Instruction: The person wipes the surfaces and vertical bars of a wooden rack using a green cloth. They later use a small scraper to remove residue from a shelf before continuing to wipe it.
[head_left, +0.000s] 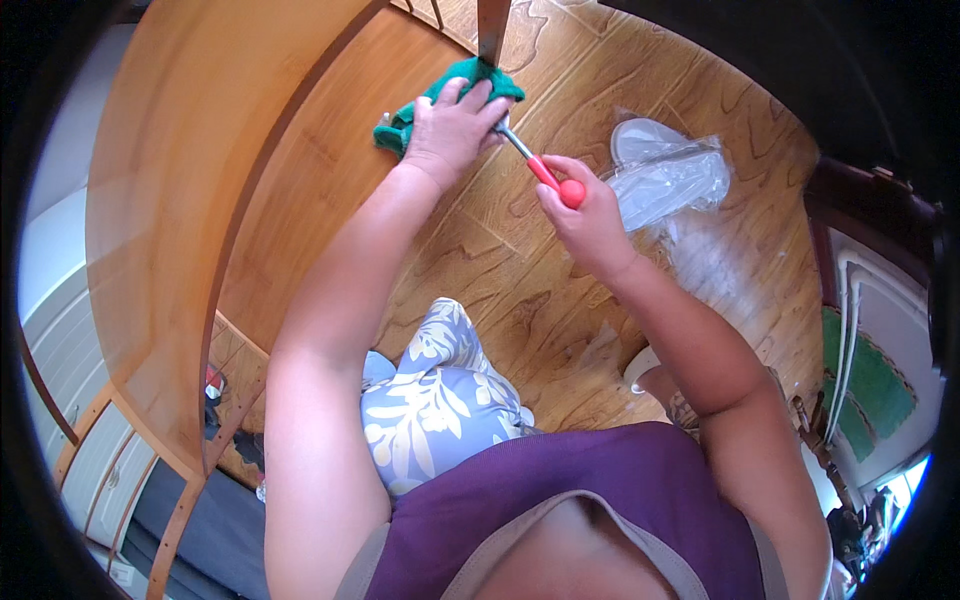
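Note:
My left hand (450, 127) lies over a bunched green cloth (397, 139), fingers spread and partly sunk in its folds. The cloth sits at the foot of a wooden post (491, 30), on the outer edge of a low wooden shelf board (322, 202). In my right hand (589, 217) is a tool with a red handle (544, 172), a red ball-shaped end and a thin metal shaft (516, 142). That shaft points at the cloth beside my left fingers. Its tip is hidden there, so the kind of tool cannot be told.
Above the low board, at left, is a higher wooden board (165, 225). On the wood-patterned floor (487, 232), right of my right hand, lies a clear plastic bag (675, 180) around a white, slipper-like thing. Dark furniture (870, 187) edges the right side. White cabinets (112, 480) stand far left.

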